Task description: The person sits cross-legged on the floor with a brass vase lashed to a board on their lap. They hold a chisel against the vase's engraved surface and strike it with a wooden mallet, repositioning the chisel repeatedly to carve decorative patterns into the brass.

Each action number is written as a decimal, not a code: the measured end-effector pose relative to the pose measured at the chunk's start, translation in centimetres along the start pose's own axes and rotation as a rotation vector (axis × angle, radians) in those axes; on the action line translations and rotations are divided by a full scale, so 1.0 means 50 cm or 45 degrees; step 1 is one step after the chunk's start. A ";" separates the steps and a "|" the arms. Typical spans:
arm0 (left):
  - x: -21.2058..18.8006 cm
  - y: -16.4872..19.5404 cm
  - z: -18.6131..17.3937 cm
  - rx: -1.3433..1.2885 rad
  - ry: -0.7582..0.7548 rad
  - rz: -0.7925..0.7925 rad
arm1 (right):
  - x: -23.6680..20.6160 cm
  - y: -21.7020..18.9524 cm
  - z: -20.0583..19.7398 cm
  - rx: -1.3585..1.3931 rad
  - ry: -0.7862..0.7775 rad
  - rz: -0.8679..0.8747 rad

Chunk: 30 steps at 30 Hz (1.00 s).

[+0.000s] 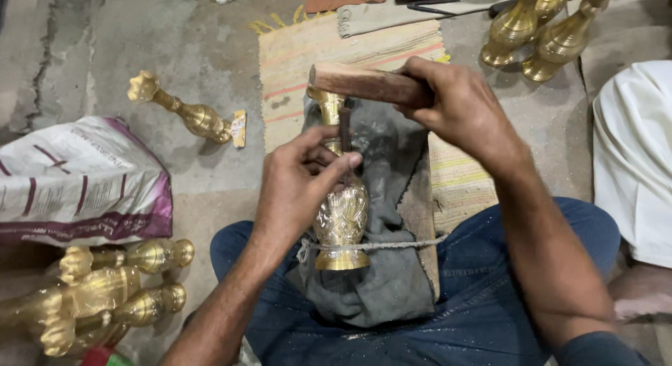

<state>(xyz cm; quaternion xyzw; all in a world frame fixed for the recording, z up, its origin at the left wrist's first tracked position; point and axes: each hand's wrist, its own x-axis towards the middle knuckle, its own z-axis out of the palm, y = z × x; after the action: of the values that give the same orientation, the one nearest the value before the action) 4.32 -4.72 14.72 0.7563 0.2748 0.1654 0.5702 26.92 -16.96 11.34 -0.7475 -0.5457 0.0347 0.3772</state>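
Note:
A carved brass vase (341,219) lies on a grey cloth (392,268) across my lap, its base tied down with a cord (378,245). My left hand (297,184) rests on the vase's neck and pinches a dark metal chisel (345,131) upright against it. Just above the chisel's top, my right hand (458,103) grips a wooden mallet (367,82). The cloth covers a wooden board (420,212) under the vase.
Finished brass vases lie at the lower left (105,289) and stand at the top right (546,30). One vase (185,110) lies alone on the concrete floor. A printed sack (77,177) sits at left, a striped mat (364,47) ahead, and white fabric (637,156) at right.

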 end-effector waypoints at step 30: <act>-0.004 0.013 -0.007 0.221 -0.052 0.035 | -0.004 0.060 -0.009 0.283 -0.192 -0.006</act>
<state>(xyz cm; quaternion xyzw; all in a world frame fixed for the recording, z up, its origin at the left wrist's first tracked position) 4.09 -4.72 15.46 0.8098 0.2659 0.1333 0.5058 29.42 -17.72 9.77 -0.6950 -0.5672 0.1500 0.4157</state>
